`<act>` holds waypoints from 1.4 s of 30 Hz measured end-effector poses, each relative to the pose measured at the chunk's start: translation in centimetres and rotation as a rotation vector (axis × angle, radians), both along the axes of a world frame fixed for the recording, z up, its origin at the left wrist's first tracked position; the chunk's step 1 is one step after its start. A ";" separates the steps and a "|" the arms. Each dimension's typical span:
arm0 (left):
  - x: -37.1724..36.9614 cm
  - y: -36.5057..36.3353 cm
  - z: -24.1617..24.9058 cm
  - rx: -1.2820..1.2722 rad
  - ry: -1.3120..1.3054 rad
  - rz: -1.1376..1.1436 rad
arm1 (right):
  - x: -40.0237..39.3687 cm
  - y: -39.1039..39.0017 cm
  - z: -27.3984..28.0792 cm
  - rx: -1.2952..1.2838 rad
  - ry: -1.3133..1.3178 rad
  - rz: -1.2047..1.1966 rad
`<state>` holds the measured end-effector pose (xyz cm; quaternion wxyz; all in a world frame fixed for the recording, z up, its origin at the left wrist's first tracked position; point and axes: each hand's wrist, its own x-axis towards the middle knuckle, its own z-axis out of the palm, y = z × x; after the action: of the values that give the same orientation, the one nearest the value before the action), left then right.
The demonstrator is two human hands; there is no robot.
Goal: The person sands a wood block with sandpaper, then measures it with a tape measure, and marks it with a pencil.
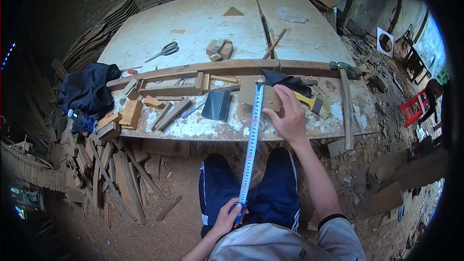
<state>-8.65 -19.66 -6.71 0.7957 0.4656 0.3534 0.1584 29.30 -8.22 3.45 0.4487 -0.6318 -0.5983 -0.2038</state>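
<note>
In my left hand (pixel 226 220), low in front of my lap, is the blue case of a tape measure (pixel 239 210). Its pale blade (pixel 251 152) runs up from there, over the bench edge, with the tip lying on a flat wooden board (pixel 247 97). My right hand (pixel 289 116) rests at the right side of that board, thumb and fingers apart, the thumb close beside the blade. Near its fingers are a dark cloth (pixel 282 81) and a yellow-handled brush (pixel 309 101).
On the bench (pixel 193 128) lie a hammer (pixel 347 101), a smartphone (pixel 216 105), scissors (pixel 164 51), wood blocks (pixel 131 114) and a long beam (pixel 193 69). A dark jacket (pixel 88 89) and bottle (pixel 82 120) sit left. Scrap wood (pixel 123 179) is piled below; a red chair (pixel 415 106) stands right.
</note>
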 end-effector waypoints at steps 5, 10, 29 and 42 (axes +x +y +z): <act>-0.4 0.3 0.0 0.033 0.029 0.002 | 0.1 0.1 -0.2 -0.013 -0.017 -0.001; -0.8 0.6 -0.2 0.043 0.049 0.014 | -0.1 0.0 0.1 -0.024 -0.010 0.011; -0.3 0.0 0.1 0.027 0.008 0.029 | -0.1 0.0 -0.4 -0.171 0.134 -0.023; 0.3 -0.1 0.0 0.032 -0.019 0.034 | 0.2 0.1 -0.2 -0.216 0.261 -0.075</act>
<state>-8.39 -19.74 -6.75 0.7888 0.4705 0.3511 0.1821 29.54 -8.12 3.21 0.4439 -0.7193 -0.5296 -0.0712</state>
